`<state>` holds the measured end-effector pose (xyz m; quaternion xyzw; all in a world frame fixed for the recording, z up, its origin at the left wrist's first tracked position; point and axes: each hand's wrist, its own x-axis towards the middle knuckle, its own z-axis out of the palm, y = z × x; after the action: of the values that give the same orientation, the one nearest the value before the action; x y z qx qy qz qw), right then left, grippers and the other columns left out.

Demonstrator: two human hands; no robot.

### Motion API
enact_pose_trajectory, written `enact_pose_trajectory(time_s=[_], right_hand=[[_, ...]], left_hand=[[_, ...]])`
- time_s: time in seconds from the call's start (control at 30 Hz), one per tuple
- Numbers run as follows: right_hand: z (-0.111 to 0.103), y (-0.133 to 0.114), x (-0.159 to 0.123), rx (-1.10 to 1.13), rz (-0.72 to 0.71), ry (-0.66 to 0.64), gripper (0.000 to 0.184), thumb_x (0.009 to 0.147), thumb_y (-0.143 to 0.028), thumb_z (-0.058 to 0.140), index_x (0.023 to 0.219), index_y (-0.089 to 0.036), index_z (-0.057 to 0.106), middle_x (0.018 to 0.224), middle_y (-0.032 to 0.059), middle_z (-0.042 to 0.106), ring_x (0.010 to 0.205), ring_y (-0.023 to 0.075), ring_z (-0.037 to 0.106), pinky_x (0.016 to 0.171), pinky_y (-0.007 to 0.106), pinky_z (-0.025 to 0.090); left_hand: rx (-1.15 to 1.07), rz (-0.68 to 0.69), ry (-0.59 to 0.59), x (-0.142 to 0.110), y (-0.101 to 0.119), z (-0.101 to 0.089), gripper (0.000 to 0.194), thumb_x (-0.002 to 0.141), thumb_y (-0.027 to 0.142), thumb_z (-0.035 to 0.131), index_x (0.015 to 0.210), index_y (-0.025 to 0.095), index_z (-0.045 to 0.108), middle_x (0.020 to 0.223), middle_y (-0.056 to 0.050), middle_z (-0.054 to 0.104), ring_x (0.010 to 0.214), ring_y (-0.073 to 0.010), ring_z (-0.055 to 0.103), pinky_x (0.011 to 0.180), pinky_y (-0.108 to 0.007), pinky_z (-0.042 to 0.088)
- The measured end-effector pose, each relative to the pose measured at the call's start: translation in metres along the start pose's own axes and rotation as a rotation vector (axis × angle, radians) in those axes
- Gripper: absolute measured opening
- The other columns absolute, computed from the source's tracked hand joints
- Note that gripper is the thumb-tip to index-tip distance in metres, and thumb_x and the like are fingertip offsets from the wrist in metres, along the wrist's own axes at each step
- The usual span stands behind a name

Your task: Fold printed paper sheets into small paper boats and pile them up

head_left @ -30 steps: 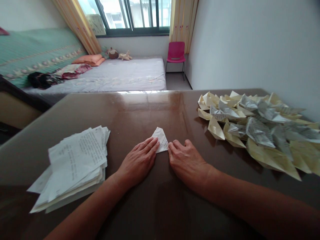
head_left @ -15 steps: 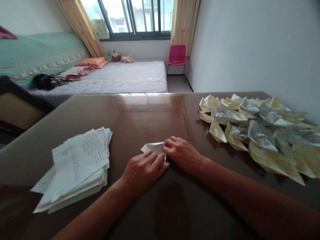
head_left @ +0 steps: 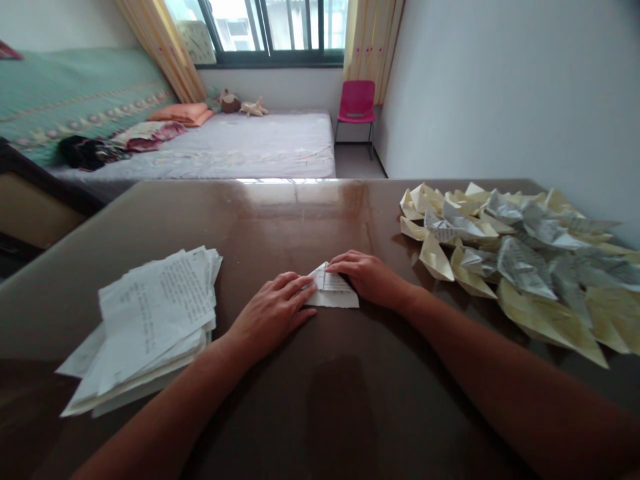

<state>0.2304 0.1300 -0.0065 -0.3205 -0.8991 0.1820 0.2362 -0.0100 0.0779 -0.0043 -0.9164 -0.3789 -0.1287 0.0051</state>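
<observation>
A small piece of printed white paper [head_left: 331, 297], folded to a peak with a straight lower band, lies on the brown table. Over its left end stretch the fingers of my left hand [head_left: 280, 300], flat and open, thumb apart and resting on the tabletop. From the right, my right hand [head_left: 373, 277] has its fingers closed on the peak and right slope of the paper; its thumb is hidden. Far to the right sit many folded paper boats [head_left: 525, 267], some yellowish, some printed grey-white. On the left lies a loose stack of printed paper sheets [head_left: 160, 320].
The glossy brown table [head_left: 300, 220] reaches to a bed [head_left: 260, 143] beyond its far edge. A pink chair [head_left: 357, 100] stands by the window wall. At the left edge is a dark-framed chair back [head_left: 37, 207]. A white wall borders the right side.
The paper went from a narrow folded shape, through being turned and handled, to a wider peaked shape with a band. My right hand shifted up onto its peak; the left slid back to its left end.
</observation>
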Motion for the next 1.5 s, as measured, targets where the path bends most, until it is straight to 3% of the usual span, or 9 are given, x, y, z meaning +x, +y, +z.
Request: enact_pose_trajectory(time_s=[0.13, 0.23, 0.43, 0.7, 0.83, 0.97, 1.23, 1.4, 1.5], right_hand=[[-0.011, -0.015, -0.001, -0.019, 0.016, -0.079, 0.033, 0.087, -0.021, 0.056, 0.119, -0.017, 0.061, 0.113, 0.0081, 0.067, 0.104, 0.0173, 0.058, 0.093, 0.033, 0.045], [-0.020, -0.031, -0.004, -0.095, 0.023, -0.178, 0.050, 0.078, -0.035, 0.067, 0.124, -0.015, 0.057, 0.123, 0.0121, 0.062, 0.112, 0.0223, 0.053, 0.096, 0.038, 0.043], [-0.028, -0.044, -0.009, -0.209, 0.012, -0.314, 0.056, 0.073, -0.024, 0.068, 0.127, -0.017, 0.054, 0.138, 0.0120, 0.049, 0.120, 0.0252, 0.046, 0.097, 0.041, 0.042], [-0.021, -0.050, -0.005, -0.378, -0.027, -0.326, 0.037, 0.084, -0.010, 0.050, 0.121, -0.013, 0.057, 0.131, 0.0131, 0.053, 0.106, 0.0218, 0.054, 0.093, 0.037, 0.045], [-0.031, -0.048, -0.009, -0.289, -0.023, -0.359, 0.049, 0.078, -0.010, 0.057, 0.127, -0.014, 0.052, 0.135, 0.0116, 0.050, 0.115, 0.0223, 0.050, 0.100, 0.037, 0.041], [-0.041, -0.038, -0.015, -0.166, 0.020, -0.383, 0.067, 0.069, -0.008, 0.063, 0.133, -0.013, 0.045, 0.138, 0.0145, 0.044, 0.126, 0.0238, 0.043, 0.104, 0.038, 0.038], [-0.034, -0.032, -0.010, 0.102, -0.033, -0.382, 0.058, 0.069, -0.008, 0.063, 0.126, -0.017, 0.053, 0.137, 0.0114, 0.044, 0.120, 0.0211, 0.051, 0.102, 0.032, 0.040], [-0.022, -0.027, -0.008, 0.239, 0.021, -0.254, 0.052, 0.068, -0.006, 0.063, 0.119, -0.019, 0.059, 0.135, 0.0104, 0.047, 0.121, 0.0206, 0.050, 0.103, 0.032, 0.040], [-0.016, -0.019, -0.007, 0.285, 0.068, -0.215, 0.049, 0.068, -0.007, 0.064, 0.116, -0.017, 0.062, 0.133, 0.0109, 0.050, 0.120, 0.0210, 0.052, 0.104, 0.034, 0.039]], left_hand=[[0.049, 0.048, 0.011, 0.001, -0.003, -0.002, 0.031, 0.093, 0.028, 0.049, 0.121, 0.020, 0.059, 0.125, -0.008, 0.060, 0.114, -0.0221, 0.052, 0.096, -0.040, 0.050], [0.057, 0.049, 0.032, 0.001, 0.001, -0.003, 0.029, 0.094, 0.027, 0.048, 0.119, 0.019, 0.059, 0.125, -0.009, 0.060, 0.110, -0.0214, 0.054, 0.093, -0.039, 0.052], [0.034, 0.019, 0.007, 0.001, 0.011, -0.006, 0.034, 0.093, 0.037, 0.049, 0.122, 0.023, 0.059, 0.125, -0.006, 0.061, 0.100, -0.0199, 0.056, 0.088, -0.037, 0.054], [0.107, 0.096, 0.033, 0.001, 0.013, 0.000, 0.036, 0.092, 0.033, 0.051, 0.121, 0.014, 0.057, 0.122, -0.010, 0.062, 0.112, -0.0238, 0.054, 0.097, -0.040, 0.049], [0.141, 0.088, -0.008, 0.001, 0.016, -0.002, 0.036, 0.092, 0.033, 0.051, 0.120, 0.013, 0.057, 0.122, -0.011, 0.062, 0.110, -0.0244, 0.056, 0.095, -0.039, 0.049], [0.165, 0.087, -0.038, 0.003, 0.021, -0.008, 0.031, 0.092, 0.022, 0.050, 0.120, 0.012, 0.057, 0.122, -0.013, 0.062, 0.109, -0.0237, 0.057, 0.092, -0.037, 0.050], [0.188, 0.058, -0.015, 0.001, 0.023, -0.006, 0.041, 0.090, 0.038, 0.054, 0.121, 0.011, 0.057, 0.122, -0.012, 0.062, 0.108, -0.0244, 0.057, 0.093, -0.037, 0.050], [0.166, 0.041, 0.002, 0.001, 0.024, -0.009, 0.049, 0.088, 0.044, 0.054, 0.124, 0.011, 0.055, 0.124, -0.013, 0.061, 0.109, -0.0247, 0.057, 0.093, -0.037, 0.050], [0.147, 0.014, 0.008, 0.001, 0.023, -0.010, 0.044, 0.090, 0.041, 0.053, 0.124, 0.014, 0.055, 0.124, -0.011, 0.062, 0.108, -0.0234, 0.058, 0.091, -0.036, 0.051]])
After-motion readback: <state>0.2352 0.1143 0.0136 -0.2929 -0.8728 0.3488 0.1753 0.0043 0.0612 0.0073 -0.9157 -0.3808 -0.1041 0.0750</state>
